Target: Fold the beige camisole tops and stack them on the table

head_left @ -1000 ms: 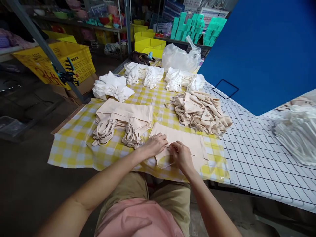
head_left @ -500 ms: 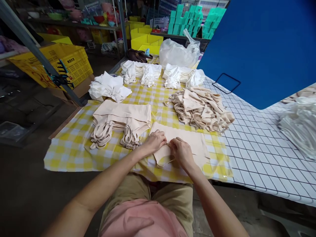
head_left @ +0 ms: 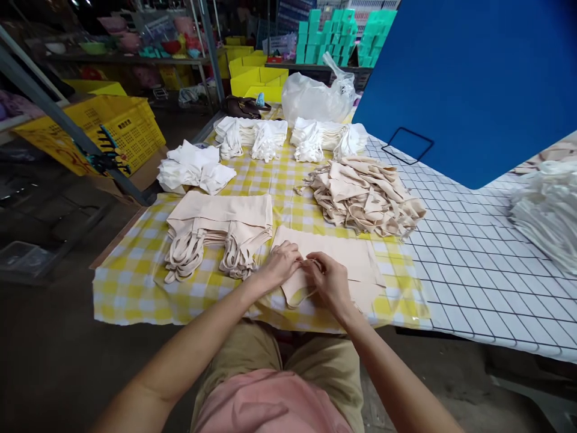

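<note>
Almost touching, the person's left hand (head_left: 283, 263) and right hand (head_left: 329, 276) pinch the beige cloth piece (head_left: 336, 248) beneath them, probably laid flat to keep its edge reachable, with a neat stack (head_left: 225, 208) leftward and a loose heap (head_left: 366, 195) beyond the right.

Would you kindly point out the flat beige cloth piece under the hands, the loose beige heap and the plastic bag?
Flat beige cloth piece (head_left: 349, 255): head view, its upper panel.
Loose beige heap (head_left: 366, 195): head view, its middle.
Plastic bag (head_left: 314, 99): head view, its bulging body.
</note>
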`<state>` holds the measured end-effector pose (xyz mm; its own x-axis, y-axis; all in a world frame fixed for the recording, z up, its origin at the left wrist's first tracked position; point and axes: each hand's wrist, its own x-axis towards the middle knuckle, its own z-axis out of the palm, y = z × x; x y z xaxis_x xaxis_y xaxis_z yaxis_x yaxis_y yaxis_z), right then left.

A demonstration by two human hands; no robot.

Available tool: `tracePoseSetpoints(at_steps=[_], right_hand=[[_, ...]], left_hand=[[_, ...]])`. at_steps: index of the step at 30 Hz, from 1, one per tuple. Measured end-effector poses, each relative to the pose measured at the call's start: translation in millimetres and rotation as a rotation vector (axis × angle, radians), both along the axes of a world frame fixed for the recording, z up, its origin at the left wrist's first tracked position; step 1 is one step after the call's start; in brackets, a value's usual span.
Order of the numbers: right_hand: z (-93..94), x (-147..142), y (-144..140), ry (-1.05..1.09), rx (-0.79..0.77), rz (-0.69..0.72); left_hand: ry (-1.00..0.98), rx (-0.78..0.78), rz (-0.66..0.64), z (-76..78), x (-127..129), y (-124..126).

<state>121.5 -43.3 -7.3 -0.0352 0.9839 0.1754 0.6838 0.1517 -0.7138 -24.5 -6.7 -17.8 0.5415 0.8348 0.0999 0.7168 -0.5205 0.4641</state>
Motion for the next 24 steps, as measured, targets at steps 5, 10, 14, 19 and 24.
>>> tracePoseSetpoints(at_steps=[5,10,14,19,24], right_hand=[[14.4,9,-60,0.237,-0.044,0.031],[1.5,14,-108,0.053,0.095,0.261],[-4.7,51,-72,-0.093,0.116,0.049],[4.7,111,21,-0.416,-0.104,-0.441],[4.7,123,63,-0.386,-0.391,-0.403]], left_hand=[[-0.099,-0.029,-0.031,0.1,-15,-10],[-0.147,-0.099,0.029,4.8,-28,-7],[0.006,0.001,0.249,18.9,-23,6],[0.337,-0.136,0.522,31.8,-1,22],[0.331,-0.247,0.601,33.4,9,39]])
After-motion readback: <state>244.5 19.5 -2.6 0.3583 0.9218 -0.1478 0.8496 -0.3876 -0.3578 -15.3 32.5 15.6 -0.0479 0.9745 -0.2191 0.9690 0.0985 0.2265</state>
